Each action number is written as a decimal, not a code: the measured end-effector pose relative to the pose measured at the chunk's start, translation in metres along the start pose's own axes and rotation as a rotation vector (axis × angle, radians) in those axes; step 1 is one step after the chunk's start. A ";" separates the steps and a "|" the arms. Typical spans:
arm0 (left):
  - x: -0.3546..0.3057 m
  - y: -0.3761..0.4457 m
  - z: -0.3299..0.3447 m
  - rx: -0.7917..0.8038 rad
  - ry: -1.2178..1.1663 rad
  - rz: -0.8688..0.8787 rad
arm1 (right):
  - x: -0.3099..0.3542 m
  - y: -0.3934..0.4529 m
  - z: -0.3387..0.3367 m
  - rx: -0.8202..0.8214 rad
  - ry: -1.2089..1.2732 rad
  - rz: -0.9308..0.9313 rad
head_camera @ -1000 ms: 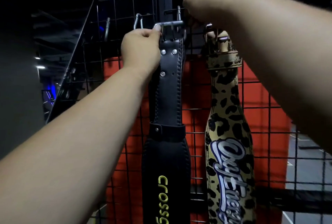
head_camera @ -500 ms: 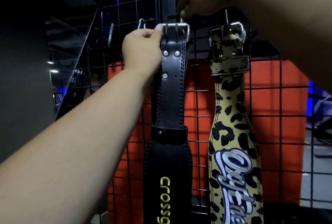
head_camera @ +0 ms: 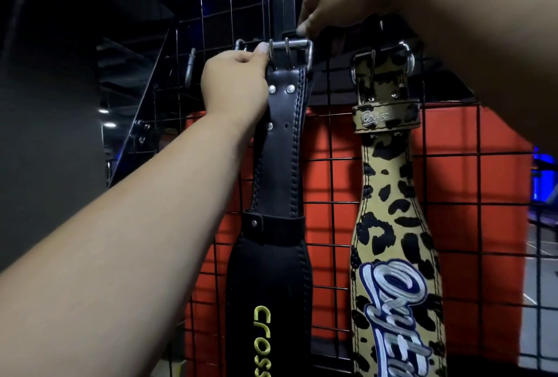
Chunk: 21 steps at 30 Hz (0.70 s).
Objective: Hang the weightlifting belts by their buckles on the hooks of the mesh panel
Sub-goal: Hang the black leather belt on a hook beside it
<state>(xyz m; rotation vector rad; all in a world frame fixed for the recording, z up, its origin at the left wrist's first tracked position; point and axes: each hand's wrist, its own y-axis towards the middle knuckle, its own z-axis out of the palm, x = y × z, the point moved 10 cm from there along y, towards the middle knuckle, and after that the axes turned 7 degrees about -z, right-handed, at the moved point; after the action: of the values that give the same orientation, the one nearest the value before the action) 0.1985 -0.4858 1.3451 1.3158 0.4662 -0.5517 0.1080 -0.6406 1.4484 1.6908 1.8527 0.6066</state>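
the black belt [head_camera: 282, 147] hangs down the front of the mesh panel [head_camera: 341, 183], its steel buckle [head_camera: 290, 52] up at the dark band near the top of the wire. the left hand [head_camera: 235, 83] grips the strap's left edge just under the buckle, thumb tip against the frame's left end. the right hand [head_camera: 335, 5] reaches in from above, fingers curled, tips just over the buckle's right corner; whether they pinch a hook, a wire or nothing i cannot tell, since the hand hides that spot. no hook shows through the buckle either.

since a second ago the buckle reads lower against the right hand, and it now sits level, with both prongs showing plainly. the view shifted too, so how much the belt itself moved is uncertain. my guess is that the buckle is being lined up with a hook, not yet resting on one, since the left hand grips as firmly as before.

just right, the leopard belt [head_camera: 392, 225] hangs by its own buckle [head_camera: 382, 65] from the same row, apparently done. a spare hook [head_camera: 189, 65] juts out to the left. behind the mesh stands a red panel [head_camera: 483, 195].
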 end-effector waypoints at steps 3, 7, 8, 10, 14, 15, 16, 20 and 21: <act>0.004 0.001 0.001 0.003 0.014 -0.024 | 0.000 0.001 -0.003 0.035 0.006 -0.010; 0.002 0.003 -0.001 -0.015 0.046 -0.028 | 0.001 0.009 0.001 0.059 -0.050 0.002; 0.000 0.003 -0.002 -0.021 0.047 -0.031 | -0.001 0.011 0.002 0.051 -0.033 0.018; 0.001 0.004 -0.002 -0.035 0.066 -0.047 | -0.005 0.013 0.004 0.038 0.021 0.042; 0.001 0.006 0.001 -0.049 0.078 -0.084 | -0.006 0.013 0.009 0.024 0.147 0.055; -0.001 0.007 0.003 -0.049 0.087 -0.079 | -0.007 0.013 0.011 0.031 0.163 0.053; -0.003 0.006 0.003 -0.062 0.106 -0.075 | -0.008 0.013 0.013 0.041 0.183 0.051; -0.008 0.001 0.001 -0.156 0.123 -0.034 | -0.005 0.014 0.015 0.051 0.223 0.034; -0.010 -0.001 0.001 -0.171 0.136 -0.021 | -0.005 0.014 0.015 0.046 0.228 0.030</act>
<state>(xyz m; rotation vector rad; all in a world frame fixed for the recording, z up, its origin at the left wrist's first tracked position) 0.1901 -0.4858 1.3503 1.1897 0.6268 -0.4313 0.1287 -0.6445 1.4469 1.7427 2.0146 0.8031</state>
